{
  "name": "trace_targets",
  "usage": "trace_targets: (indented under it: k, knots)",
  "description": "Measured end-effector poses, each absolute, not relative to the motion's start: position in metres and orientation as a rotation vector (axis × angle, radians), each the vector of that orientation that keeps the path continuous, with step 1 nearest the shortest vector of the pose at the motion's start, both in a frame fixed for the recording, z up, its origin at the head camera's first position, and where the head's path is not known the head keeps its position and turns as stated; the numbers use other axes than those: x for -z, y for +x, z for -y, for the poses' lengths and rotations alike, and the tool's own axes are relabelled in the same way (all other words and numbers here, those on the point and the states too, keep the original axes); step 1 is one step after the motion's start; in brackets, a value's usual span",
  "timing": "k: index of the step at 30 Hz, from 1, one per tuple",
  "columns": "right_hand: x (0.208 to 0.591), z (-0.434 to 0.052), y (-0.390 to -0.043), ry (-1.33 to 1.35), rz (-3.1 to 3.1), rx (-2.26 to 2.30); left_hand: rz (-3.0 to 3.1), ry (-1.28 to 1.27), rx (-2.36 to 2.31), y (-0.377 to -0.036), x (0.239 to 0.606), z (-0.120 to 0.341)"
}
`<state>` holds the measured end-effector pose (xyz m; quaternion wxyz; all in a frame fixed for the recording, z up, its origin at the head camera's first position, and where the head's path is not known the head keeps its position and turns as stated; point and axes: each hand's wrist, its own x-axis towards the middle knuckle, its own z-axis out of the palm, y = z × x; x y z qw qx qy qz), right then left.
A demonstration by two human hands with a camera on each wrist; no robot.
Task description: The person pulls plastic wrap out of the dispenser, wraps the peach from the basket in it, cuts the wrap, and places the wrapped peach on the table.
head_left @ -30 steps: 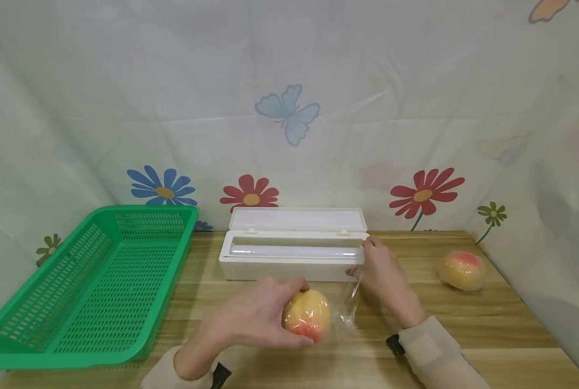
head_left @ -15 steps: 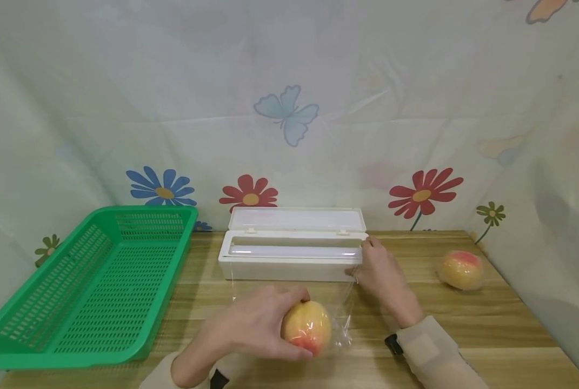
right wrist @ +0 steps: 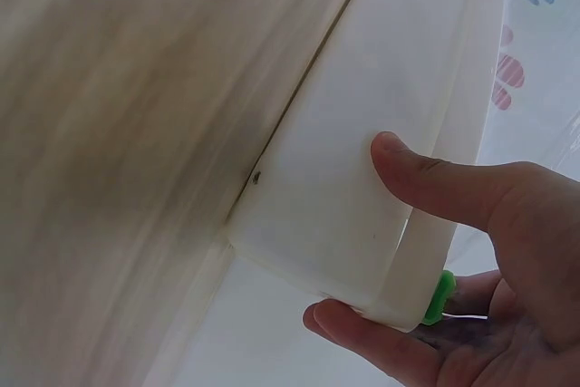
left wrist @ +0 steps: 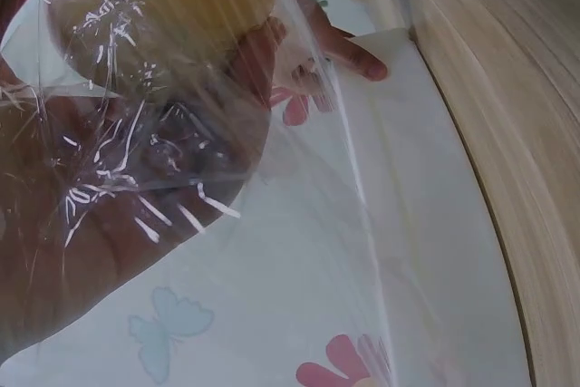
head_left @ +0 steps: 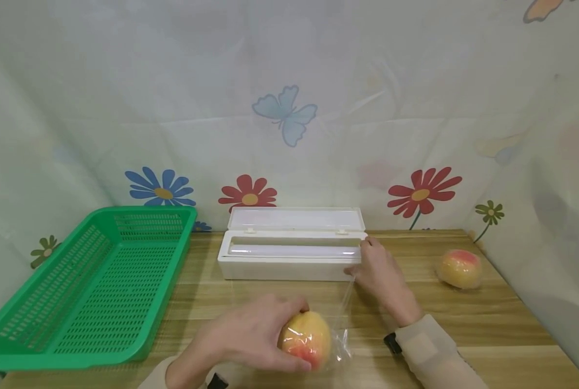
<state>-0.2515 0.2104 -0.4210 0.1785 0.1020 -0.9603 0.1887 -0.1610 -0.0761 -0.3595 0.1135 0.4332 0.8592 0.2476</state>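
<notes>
Table (head_left: 464, 319) > 1 green basket (head_left: 90, 281), well left of left hand.
1 white film dispenser (head_left: 289, 259), lid up; right hand (head_left: 379, 273) clamps its right end, thumb on front wall, fingers behind.
Film sheet (head_left: 340, 302) drawn out from box to fruit, likely uncut.
Left hand (head_left: 250, 335) curled round peach (head_left: 305, 339), part-wrapped, near table edge.
Peaches: 2; second (head_left: 459, 268) well right of right hand.
Left: finish wrap, cut.

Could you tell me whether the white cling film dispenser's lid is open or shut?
Open: the cling film dispenser has its lid tilted back, exposing the film roll.
</notes>
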Motion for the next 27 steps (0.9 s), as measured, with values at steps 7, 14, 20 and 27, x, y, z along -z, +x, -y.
trace_targets:
  k: [7,14,20,27]
  knots:
    - [0.423,-0.210,-0.253,0.286,2.706,-0.537,-2.539,1.282,-0.639,-0.156,0.366,0.074]
    - [0.423,-0.212,-0.252,0.305,2.695,-0.536,-2.573,1.339,-0.581,-0.154,0.386,0.070]
    - [0.421,-0.213,-0.252,0.311,2.706,-0.521,-2.652,1.238,-0.472,-0.150,0.399,0.068]
    - [0.422,-0.213,-0.252,0.337,2.691,-0.537,-2.711,1.230,-0.323,-0.153,0.400,0.068]
